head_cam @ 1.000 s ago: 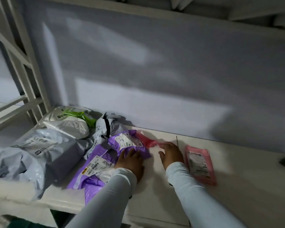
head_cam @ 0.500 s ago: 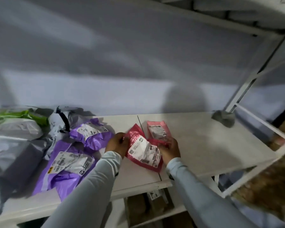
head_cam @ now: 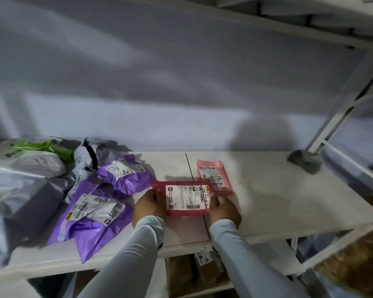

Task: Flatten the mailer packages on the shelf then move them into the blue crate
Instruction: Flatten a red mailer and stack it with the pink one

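Observation:
A small red mailer [head_cam: 186, 197] with a white label lies level over the white shelf [head_cam: 267, 190], held at both ends. My left hand [head_cam: 149, 206] grips its left edge and my right hand [head_cam: 223, 208] grips its right edge. Just behind it a pink mailer [head_cam: 214, 176] lies flat on the shelf. Two purple mailers sit to the left, a crumpled one [head_cam: 125, 176] at the back and a larger one [head_cam: 95, 214] in front. Grey and white mailers [head_cam: 26, 186] are piled at the far left. No blue crate is visible.
A grey lump [head_cam: 304, 161] sits at the shelf's back right by the white upright post [head_cam: 340, 117]. Cardboard boxes [head_cam: 202, 269] stand on the lower shelf. A wall closes the back; another shelf hangs overhead.
The red mailer has been drawn out from beside the purple ones, and turned from tilted to level between both hands. The view has swung right along the shelf.

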`<act>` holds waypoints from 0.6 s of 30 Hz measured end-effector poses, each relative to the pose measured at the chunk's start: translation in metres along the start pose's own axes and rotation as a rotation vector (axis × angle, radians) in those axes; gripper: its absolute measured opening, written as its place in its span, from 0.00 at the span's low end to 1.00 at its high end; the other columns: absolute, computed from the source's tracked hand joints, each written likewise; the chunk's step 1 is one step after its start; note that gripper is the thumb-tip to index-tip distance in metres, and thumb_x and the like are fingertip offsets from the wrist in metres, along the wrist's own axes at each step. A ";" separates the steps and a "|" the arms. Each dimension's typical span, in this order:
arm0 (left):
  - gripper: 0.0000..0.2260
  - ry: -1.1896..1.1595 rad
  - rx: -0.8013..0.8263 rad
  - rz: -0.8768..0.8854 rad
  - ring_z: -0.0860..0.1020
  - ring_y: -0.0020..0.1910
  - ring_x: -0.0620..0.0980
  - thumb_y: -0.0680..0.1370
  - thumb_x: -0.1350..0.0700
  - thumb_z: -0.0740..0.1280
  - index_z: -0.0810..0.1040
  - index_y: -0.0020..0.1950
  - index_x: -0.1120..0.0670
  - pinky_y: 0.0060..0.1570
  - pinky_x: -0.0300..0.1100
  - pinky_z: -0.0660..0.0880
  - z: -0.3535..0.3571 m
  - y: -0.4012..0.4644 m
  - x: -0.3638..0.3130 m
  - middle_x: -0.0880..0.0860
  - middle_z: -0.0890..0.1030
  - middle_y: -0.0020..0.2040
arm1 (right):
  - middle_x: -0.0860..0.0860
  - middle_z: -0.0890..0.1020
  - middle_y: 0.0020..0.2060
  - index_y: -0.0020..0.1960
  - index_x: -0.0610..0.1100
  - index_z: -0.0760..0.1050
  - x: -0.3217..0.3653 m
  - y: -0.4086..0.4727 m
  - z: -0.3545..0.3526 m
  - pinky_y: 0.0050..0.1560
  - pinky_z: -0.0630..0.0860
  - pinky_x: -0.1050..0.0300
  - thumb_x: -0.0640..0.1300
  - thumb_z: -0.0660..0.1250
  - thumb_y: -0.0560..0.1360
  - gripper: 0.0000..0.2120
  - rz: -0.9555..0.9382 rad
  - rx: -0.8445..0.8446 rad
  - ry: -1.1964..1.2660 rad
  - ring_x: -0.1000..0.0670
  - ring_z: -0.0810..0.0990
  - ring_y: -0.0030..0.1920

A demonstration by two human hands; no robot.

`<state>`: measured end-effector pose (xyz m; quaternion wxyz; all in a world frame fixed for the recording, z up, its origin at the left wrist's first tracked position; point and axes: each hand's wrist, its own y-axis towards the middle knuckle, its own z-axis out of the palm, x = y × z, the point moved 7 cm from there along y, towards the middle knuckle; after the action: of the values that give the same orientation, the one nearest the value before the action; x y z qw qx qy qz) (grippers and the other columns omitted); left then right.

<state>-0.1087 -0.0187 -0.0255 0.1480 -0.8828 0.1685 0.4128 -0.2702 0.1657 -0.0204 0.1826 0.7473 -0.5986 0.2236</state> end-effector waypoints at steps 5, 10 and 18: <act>0.16 0.123 0.009 -0.128 0.79 0.56 0.58 0.80 0.47 0.53 0.74 0.57 0.55 0.54 0.49 0.73 0.016 -0.018 0.006 0.58 0.79 0.58 | 0.48 0.81 0.46 0.47 0.50 0.79 -0.009 -0.011 -0.001 0.51 0.70 0.54 0.59 0.55 0.76 0.18 -0.063 -0.095 -0.296 0.45 0.75 0.51; 0.21 0.513 -0.113 0.112 0.75 0.56 0.62 0.71 0.53 0.67 0.71 0.62 0.57 0.49 0.54 0.75 0.030 -0.022 -0.006 0.60 0.75 0.59 | 0.45 0.76 0.56 0.57 0.46 0.74 -0.008 -0.013 0.005 0.54 0.71 0.47 0.51 0.70 0.66 0.21 -0.152 -0.177 -0.305 0.42 0.74 0.55; 0.29 0.781 0.203 0.536 0.42 0.77 0.48 0.80 0.50 0.51 0.44 0.78 0.52 0.74 0.47 0.40 0.086 -0.019 -0.014 0.49 0.44 0.79 | 0.55 0.82 0.57 0.62 0.53 0.77 0.047 -0.027 0.085 0.55 0.78 0.52 0.50 0.55 0.70 0.23 -0.730 0.326 -0.295 0.52 0.81 0.57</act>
<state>-0.1682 0.0354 -0.0653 0.0476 -0.8784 0.4723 0.0554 -0.2255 0.0874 -0.0658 0.0416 0.9532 -0.2713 0.1265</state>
